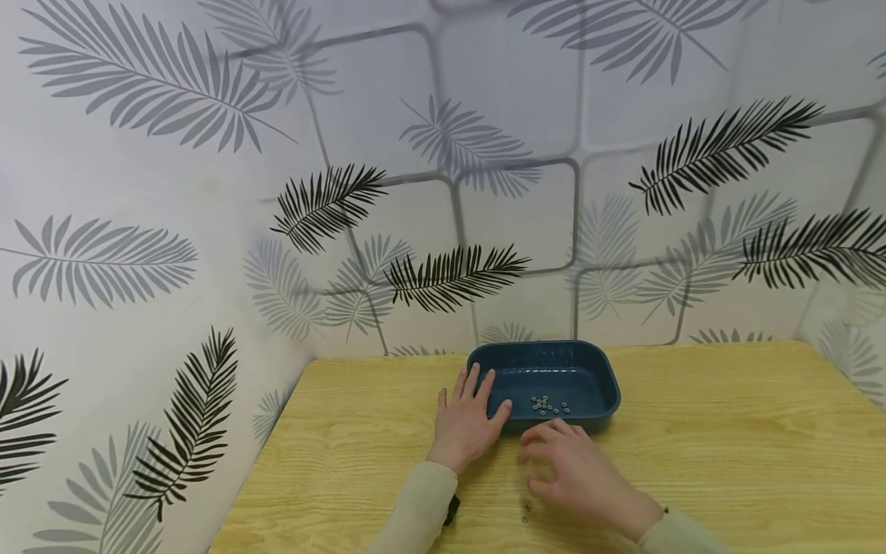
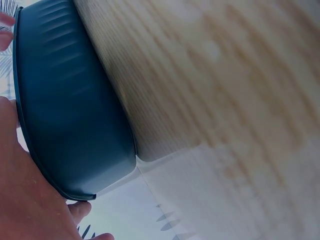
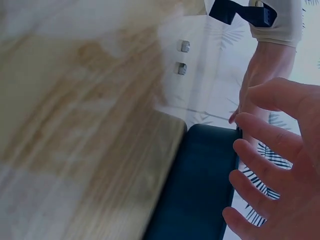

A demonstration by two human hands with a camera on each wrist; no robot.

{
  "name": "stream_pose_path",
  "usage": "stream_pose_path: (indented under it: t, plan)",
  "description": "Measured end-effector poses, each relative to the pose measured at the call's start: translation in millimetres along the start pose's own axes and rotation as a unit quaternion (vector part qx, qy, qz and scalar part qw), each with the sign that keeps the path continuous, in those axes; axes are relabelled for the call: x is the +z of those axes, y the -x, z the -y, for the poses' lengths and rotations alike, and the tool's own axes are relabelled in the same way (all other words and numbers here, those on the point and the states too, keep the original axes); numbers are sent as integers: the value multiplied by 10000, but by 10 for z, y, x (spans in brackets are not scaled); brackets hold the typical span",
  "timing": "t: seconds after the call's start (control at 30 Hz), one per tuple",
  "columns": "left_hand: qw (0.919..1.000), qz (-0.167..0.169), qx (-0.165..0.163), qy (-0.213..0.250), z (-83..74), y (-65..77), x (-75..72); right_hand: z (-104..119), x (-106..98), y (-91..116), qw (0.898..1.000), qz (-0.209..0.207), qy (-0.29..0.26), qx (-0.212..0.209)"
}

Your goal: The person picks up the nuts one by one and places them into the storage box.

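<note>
A dark blue rectangular tray [image 1: 602, 425] stands on the table near the wall. Several small metal nuts [image 1: 544, 405] lie inside it, toward its front right. My left hand [image 1: 465, 423] rests on the tray's front left rim with fingers spread. In front of the tray is my right hand [image 1: 577, 469], its fingers loosely bent and apart; nothing shows between them in the right wrist view. Two more small nuts [image 3: 183, 57] sit on the wooden table, in front of the tray and left of the right hand in the head view.
The pale wooden table [image 1: 727, 446] reaches back to a wall [image 1: 512, 231] printed with feather-like leaves. A black band [image 1: 451, 509] sits at the left wrist.
</note>
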State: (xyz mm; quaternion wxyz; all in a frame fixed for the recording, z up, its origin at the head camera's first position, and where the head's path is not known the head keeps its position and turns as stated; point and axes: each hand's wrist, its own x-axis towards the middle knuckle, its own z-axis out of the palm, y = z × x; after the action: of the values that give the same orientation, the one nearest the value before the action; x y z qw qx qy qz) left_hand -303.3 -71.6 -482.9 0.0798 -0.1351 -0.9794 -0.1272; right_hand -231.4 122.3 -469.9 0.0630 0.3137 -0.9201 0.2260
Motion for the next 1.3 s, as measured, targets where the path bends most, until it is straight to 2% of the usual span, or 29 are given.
stream_pose_path:
  t: [0.47,0.93,1.3]
  plan:
    - [9999,43,-98,-6,5,0,42,-18,132,17,9974,716,-52,13]
    - [10000,37,-75,48,5,10,46,-41,264,27,9966,792,22,-225]
    - [9999,26,-92,91,21,-10,54,-1,222,4,9959,898,-39,-81]
